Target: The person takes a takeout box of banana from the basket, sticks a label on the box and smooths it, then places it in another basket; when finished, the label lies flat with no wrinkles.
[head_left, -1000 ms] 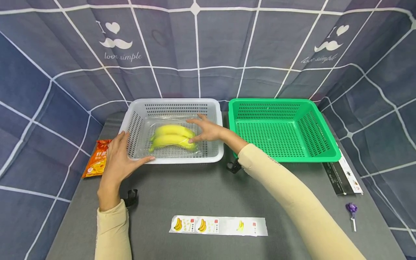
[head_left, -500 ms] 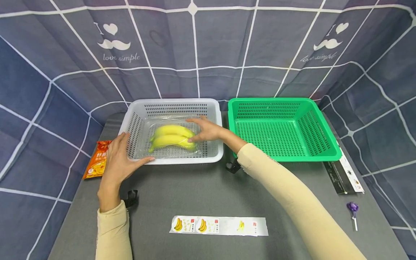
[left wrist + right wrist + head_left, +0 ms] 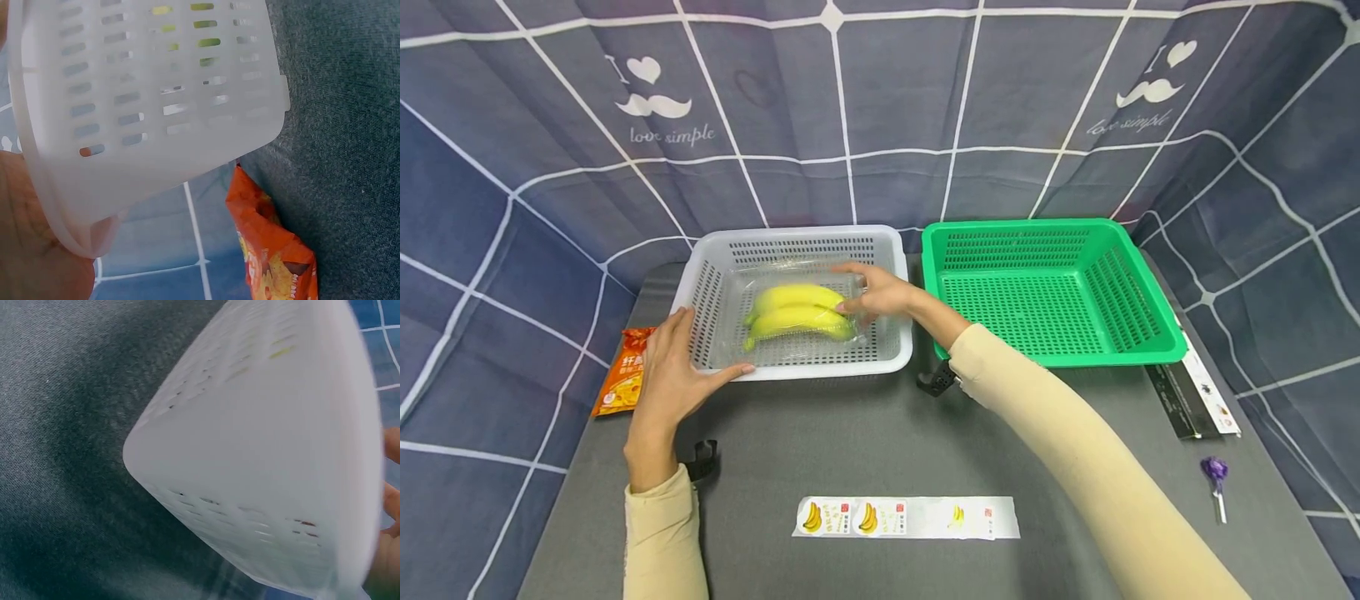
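In the head view, a clear plastic tray (image 3: 741,287) with yellow bananas (image 3: 797,321) in it is inside the white perforated basket (image 3: 889,365). My right hand (image 3: 880,292) reaches over the basket's right side. It grips the tray's right end, its thumb beside the bananas and the other fingers partly hidden. My left hand (image 3: 672,367) rests on the basket's front left corner, fingers straight along the left rim and thumb stretched over the front rim. Through slots in the basket wall (image 3: 162,106), the left wrist view shows bits of yellow.
A green perforated basket (image 3: 1172,358) stands to the right. An orange snack bag (image 3: 623,379) lies at left. Banana stickers on a strip (image 3: 906,517) lie in front. A black-and-white box (image 3: 1195,400) and a purple lollipop (image 3: 1215,471) are at right.
My right hand's fingers have closed in on the tray's right end, and the tray has shifted slightly up in view. The left hand stays at the basket corner.
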`<state>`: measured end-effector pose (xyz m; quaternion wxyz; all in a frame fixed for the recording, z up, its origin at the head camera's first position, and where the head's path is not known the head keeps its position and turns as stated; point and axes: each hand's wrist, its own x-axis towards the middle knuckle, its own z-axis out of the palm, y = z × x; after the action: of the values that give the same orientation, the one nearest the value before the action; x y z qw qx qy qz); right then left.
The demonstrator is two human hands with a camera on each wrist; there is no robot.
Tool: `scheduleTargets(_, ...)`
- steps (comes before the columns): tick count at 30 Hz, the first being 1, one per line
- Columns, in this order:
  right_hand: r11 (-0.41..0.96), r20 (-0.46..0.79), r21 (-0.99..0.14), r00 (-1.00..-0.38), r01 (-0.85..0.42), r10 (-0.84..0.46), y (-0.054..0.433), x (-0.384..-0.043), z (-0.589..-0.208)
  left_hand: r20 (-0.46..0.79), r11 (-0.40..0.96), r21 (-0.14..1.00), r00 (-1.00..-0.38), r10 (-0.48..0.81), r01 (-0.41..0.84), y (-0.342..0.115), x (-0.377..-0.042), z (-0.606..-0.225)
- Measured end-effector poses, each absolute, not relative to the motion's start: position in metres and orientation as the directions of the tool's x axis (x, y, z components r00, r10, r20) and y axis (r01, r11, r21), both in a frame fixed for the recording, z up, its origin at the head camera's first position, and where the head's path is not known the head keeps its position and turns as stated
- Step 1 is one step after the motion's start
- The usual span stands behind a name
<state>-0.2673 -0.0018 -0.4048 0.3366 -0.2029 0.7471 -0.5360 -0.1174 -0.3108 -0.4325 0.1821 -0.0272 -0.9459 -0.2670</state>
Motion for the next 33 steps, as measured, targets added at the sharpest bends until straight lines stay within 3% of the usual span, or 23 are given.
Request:
scheduleTargets(10, 0.323, -0.243, -0.945, -0.773, 0.052, -0.586, 0.037, -0.263, -0.378, 0.33, 0.845, 0.511, -0.944, -0.024, 0.157, -0.31, -0.128, -0.433)
scheduleTargets(17, 0.281, -0.19, -0.96, -0.783, 0.021, -0.592, 0.065, -0.248, -0.36, 0.314, 0.843, 0.521, -0.948, -0.044, 0.134, -0.318, -0.123, -0.434)
scheduleTargets(24, 0.298, -0.109, -0.952, -0.819, -0.078, -0.563, 0.104, -0.216, -0.34, 0.311, 0.829, 0.541, -0.949, -0.041, 0.141, -0.318, -0.123, -0.432)
scheduleTargets(29, 0.295, -0.069, -0.946, -0.805, -0.135, -0.589, 0.128, -0.185, -0.335, 0.297, 0.823, 0.551, -0.954, -0.039, 0.138, -0.318, -0.122, -0.432)
scheduleTargets(33, 0.38, -0.071, -0.902, -0.797, -0.206, -0.599, 0.145, -0.159, -0.339, 0.281, 0.819, 0.56, -0.959, -0.041, 0.129, -0.319, -0.12, -0.434)
